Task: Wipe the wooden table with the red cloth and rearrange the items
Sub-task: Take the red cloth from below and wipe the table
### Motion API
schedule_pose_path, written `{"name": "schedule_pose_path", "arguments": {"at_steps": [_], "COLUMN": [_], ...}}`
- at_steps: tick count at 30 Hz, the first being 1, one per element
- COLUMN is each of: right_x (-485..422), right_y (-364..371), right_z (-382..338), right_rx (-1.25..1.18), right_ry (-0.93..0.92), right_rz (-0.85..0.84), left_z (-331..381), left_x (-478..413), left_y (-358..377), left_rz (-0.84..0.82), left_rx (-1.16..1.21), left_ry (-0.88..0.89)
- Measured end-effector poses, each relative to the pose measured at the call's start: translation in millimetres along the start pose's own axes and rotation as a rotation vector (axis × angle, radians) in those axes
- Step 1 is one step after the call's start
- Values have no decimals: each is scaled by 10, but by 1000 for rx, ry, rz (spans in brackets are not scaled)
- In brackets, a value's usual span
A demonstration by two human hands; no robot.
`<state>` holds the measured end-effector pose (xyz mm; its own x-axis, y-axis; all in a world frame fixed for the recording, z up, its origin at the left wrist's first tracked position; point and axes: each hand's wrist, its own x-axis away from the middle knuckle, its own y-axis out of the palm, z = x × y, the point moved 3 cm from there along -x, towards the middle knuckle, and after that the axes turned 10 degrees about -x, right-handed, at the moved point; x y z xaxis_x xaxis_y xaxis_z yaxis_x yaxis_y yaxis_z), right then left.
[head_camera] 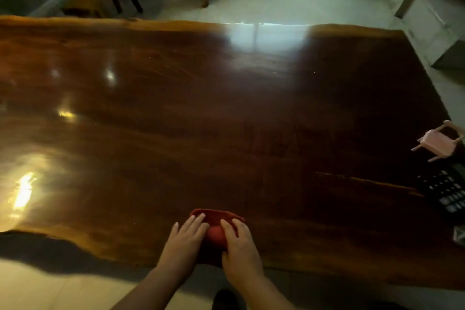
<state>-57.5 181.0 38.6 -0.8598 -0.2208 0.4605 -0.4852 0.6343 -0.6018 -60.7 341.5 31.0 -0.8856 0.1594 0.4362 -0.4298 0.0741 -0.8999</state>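
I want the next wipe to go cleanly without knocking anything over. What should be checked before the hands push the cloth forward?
1. Both hands on the red cloth: ok, left hand and right hand press it flat.
2. Cloth on the wooden table, near its front edge: ok.
3. Path straight ahead free: ok, bare wood.
4. Items at the right edge, pink toy chair and black calculator: not ok for a rightward sweep.
5. Toy chair upright: not ok, it lies tipped.
6. Dust left: cannot tell, glare.
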Motion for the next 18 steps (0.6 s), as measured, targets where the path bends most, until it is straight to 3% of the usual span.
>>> {"name": "schedule_pose_path", "arguments": {"at_steps": [3, 7, 12, 18], "right_x": [25, 214, 534, 1021], "right_y": [-98, -645, -1795, -3504], "right_z": [-59, 17, 167, 11], "right_rx": [-51, -114, -21, 113], "right_ry": [-27, -72, -97, -192], "right_rz": [-74, 49, 186, 338], "left_z": [31, 422, 1177, 2039], "left_x": [-4, -96, -231, -125], "left_y": [-124, -562, -1527, -2906], "left_rz": [-121, -180, -19, 291], "left_rx": [-17, 7, 117, -10], "left_ry": [-15, 19, 63, 144]}}
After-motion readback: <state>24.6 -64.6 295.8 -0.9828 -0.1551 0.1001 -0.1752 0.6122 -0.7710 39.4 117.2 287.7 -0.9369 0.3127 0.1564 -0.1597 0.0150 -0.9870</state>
